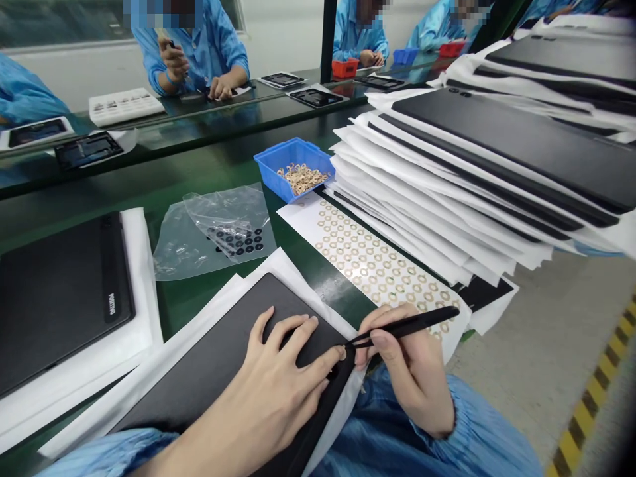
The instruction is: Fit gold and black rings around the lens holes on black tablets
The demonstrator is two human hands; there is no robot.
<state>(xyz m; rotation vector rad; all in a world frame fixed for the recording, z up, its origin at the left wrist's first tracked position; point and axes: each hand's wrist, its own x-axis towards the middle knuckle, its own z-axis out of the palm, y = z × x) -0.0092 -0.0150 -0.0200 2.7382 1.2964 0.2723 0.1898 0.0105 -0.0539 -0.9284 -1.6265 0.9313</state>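
Observation:
A black tablet back cover (199,361) lies on white foam sheet (285,264) in front of me. My left hand (278,374) rests on it with fingers spread, the index fingertip at a small ring (342,353) near the cover's right corner. Black tweezers (407,326) are gripped in my right hand (407,358), their tips touching down beside that ring and the fingertip. Part of the cover's camera area is hidden under my left fingers. Just beyond my right hand lies a white sheet of tan ring stickers (377,255).
A blue bin (268,171) of tan rings stands behind the sticker sheet. Clear film (173,228) with black round pieces lies to its left. Another cover (54,285) is at left; stacked covers (497,139) rise at right. A co-worker (218,46) sits across the bench.

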